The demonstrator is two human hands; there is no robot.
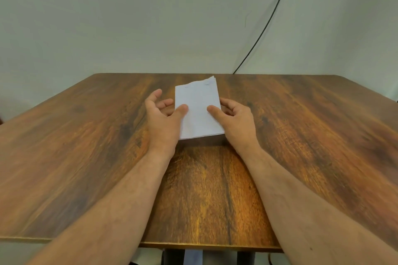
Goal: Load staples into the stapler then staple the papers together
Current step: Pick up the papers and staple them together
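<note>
- Your left hand (160, 114) holds the left edge of the papers (199, 109). Its thumb lies on top of the sheet, and its fingers are partly curled at the paper's left side. The first finger points up and away, off the paper.
- Your right hand (233, 117) holds the right edge of the papers. Its thumb presses down on top, and its other fingers curl along the right side and seem to tuck under the edge.
- The papers sit right between your two hands, touching both. They are a small white stack, and the top sheet is plain.
- The near end of the stack looks lifted a little off the counter (86, 146), with a dark shadow just under it, close to your wrists.
- The far end of the stack reaches out past your fingertips. Its far right corner looks bent up a bit, with small marks near the far edge. You cannot tell from here if those marks are staples.
- The counter is brown wood with dark streaks. It spreads out wide to the left of your left hand and to the right of your right hand.
- Both of your bare arms come in from the near edge of the counter and lean in toward each other.
- Far past your right hand, a thin black cable (271, 19) runs down the pale wall (129, 17) to the back edge of the counter.
</note>
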